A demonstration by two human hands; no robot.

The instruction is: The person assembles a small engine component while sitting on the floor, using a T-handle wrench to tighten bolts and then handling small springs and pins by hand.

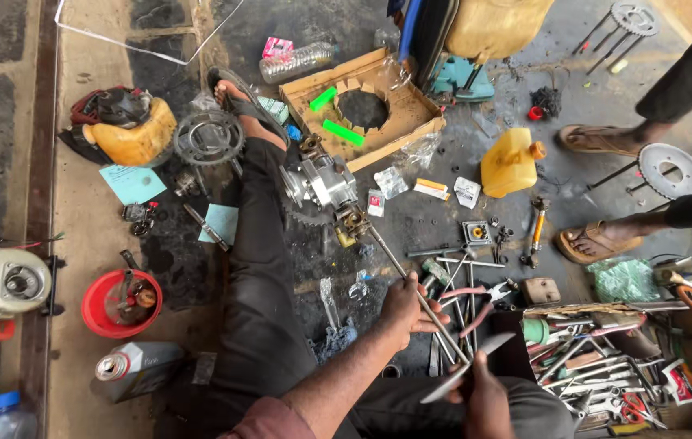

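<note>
I sit on the ground with one dark-trousered leg (256, 268) stretched out. A silver engine part (320, 183) rests beside that leg. A long thin metal rod (387, 256) runs from it back towards me. My left hand (405, 313) is closed around the rod's near half. My right hand (484, 402) sits at the rod's near end and grips a flat grey metal strip (464, 372) that lies angled across the rod. Whether the right hand also holds the rod end is hidden.
Another person's sandalled feet (598, 140) stand at the right near a toothed sprocket (671, 171). Also around: a cut cardboard box (370, 106), yellow canister (510, 161), open box of wrenches (606, 366), pink-handled pliers (480, 293), red bowl (121, 303), grey oil bottle (130, 370), second sprocket (208, 138).
</note>
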